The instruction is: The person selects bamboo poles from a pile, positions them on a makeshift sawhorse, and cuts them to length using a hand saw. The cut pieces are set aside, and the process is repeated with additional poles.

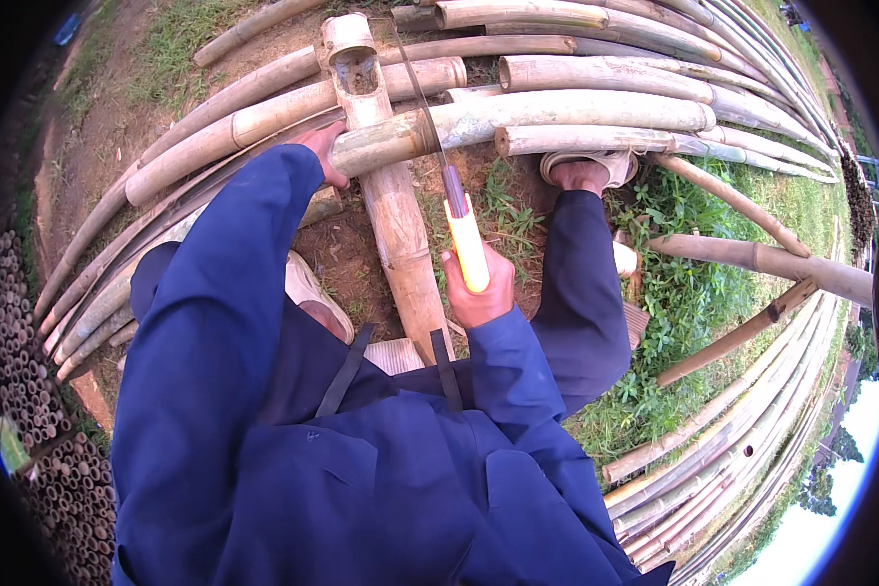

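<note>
A thick pale bamboo pole [566,111] lies crosswise in front of me, over a bamboo support [405,239] with a cut-out near its far end. My left hand [324,153] grips the pole's left end, beside the support; part of its fingers is hidden behind the sleeve and pole. In my right hand [485,285] is the yellow handle of a handsaw [468,239]. Its thin blade points away from me and crosses the pole just right of the support. Whether the teeth have cut into the bamboo cannot be made out.
More bamboo poles [645,78] lie at the far side and to the left. My shoe [588,166] is close to the pole, right of the saw. A bamboo frame [752,256] stands at right, above another row of poles [723,488]. Cut bamboo pieces [29,381] are stacked at left.
</note>
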Demonstrator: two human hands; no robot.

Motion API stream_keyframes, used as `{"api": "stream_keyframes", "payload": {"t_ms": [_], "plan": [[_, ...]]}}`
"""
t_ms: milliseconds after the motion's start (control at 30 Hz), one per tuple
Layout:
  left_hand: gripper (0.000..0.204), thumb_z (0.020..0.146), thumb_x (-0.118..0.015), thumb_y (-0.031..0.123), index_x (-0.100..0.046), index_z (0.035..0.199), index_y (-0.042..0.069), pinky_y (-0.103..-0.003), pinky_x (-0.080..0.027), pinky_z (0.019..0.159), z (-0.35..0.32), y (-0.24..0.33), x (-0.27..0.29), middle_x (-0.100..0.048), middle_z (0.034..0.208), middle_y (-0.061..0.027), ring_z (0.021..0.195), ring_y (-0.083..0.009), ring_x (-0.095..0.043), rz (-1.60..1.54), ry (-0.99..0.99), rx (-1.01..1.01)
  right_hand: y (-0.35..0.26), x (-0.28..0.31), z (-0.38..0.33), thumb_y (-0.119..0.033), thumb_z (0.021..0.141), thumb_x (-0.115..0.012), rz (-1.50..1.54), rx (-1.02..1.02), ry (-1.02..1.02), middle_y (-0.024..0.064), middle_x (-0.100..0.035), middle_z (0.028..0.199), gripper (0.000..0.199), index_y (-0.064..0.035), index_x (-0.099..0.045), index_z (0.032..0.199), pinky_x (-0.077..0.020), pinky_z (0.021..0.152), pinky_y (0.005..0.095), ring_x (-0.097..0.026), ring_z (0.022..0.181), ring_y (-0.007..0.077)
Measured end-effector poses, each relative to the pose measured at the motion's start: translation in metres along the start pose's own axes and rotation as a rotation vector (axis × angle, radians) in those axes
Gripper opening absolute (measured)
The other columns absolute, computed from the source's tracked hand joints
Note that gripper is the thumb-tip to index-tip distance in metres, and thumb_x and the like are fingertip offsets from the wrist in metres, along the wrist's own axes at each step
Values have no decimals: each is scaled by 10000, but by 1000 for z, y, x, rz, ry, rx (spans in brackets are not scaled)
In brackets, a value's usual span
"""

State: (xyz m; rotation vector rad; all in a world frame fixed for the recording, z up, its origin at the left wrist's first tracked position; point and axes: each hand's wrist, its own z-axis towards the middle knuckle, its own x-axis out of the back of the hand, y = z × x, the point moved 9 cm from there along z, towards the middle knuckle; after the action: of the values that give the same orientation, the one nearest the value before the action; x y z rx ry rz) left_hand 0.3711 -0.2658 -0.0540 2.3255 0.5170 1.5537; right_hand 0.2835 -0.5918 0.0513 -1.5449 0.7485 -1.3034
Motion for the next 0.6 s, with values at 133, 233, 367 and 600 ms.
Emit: {"api": "stream_keyframes", "payload": {"t_ms": [133,233,367,600], "plan": [[1024,615,-933,344,-413,1454,74,-507,-426,1109,-35,26,-9,-594,1290,-211,1297,-382,-550,270,290,35,21,0,8,-44,890,-738,18,-31,6,109,-647,706,96,31,-693,929,-496,607,316,-601,619,148],[938,656,-914,316,-437,1434,99,-507,-478,1065,-34,30,-12,-597,1306,-190,1264,-385,-577,336,292,58,9,1,7,-53,887,-733,20,29,9,146,-636,678,122,22,-688,971,-529,631,359,-674,619,219],[877,658,-891,290,-467,1408,128,-523,-527,978,-17,21,1,-636,1285,-182,1177,-418,-636,266,182,69,4,13,-12,-41,894,-723,-29,-54,-73,152,-636,685,113,22,-678,977,-524,621,369,-691,641,234],[841,631,-880,314,-506,1357,114,-521,-526,971,-17,20,-8,-694,1196,-226,1120,-449,-660,105,22,-3,-44,56,-92,-7,898,-706,-78,-43,-111,167,-718,819,393,25,-683,1290,-562,680,327,-734,675,291]]}}
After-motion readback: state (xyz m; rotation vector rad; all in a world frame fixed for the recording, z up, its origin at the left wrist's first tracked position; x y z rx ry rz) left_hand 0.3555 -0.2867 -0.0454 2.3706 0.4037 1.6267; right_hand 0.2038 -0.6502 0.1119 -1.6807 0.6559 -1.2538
